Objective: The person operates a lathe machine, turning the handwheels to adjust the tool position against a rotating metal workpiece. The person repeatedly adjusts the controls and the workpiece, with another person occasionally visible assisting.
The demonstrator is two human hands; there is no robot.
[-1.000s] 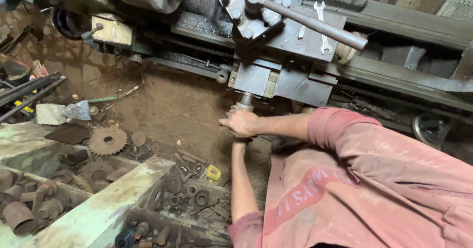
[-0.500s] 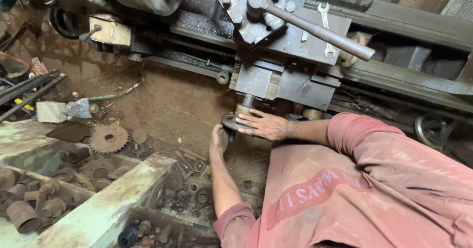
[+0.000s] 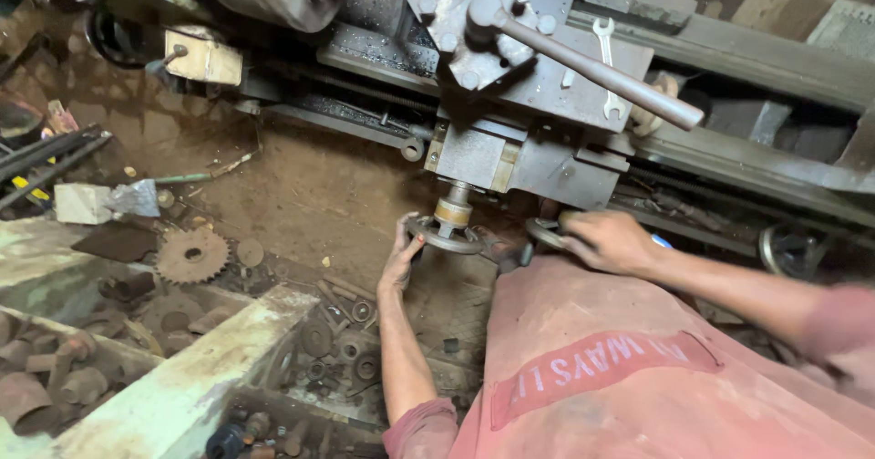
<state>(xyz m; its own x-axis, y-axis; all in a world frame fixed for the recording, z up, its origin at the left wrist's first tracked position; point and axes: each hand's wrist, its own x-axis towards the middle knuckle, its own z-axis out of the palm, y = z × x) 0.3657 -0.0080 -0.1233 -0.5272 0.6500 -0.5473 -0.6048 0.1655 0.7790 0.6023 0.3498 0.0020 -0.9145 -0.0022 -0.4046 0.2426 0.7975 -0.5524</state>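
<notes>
I stand against a grey lathe carriage [image 3: 510, 163] and look down over my faded red shirt. My left hand [image 3: 399, 257] grips the left rim of a round handwheel [image 3: 453, 238] that hangs under the carriage on a short brass-coloured shaft. My right hand [image 3: 609, 240] lies further right, with its fingers curled over a smaller dark wheel [image 3: 543, 231] on the carriage front. A long steel lever [image 3: 602, 72] sticks out from the tool post above both hands.
A spanner [image 3: 606, 53] lies on the carriage top. On the dirt floor to the left are a rusty gear [image 3: 191, 256], metal rods [image 3: 50, 154] and a pale green bench edge [image 3: 182, 386]. Trays below hold several rusty rings and parts [image 3: 342, 340].
My right hand left the big handwheel and moved right onto the smaller wheel. My left hand rose and closed on the big handwheel's rim. The view shifted slightly.
</notes>
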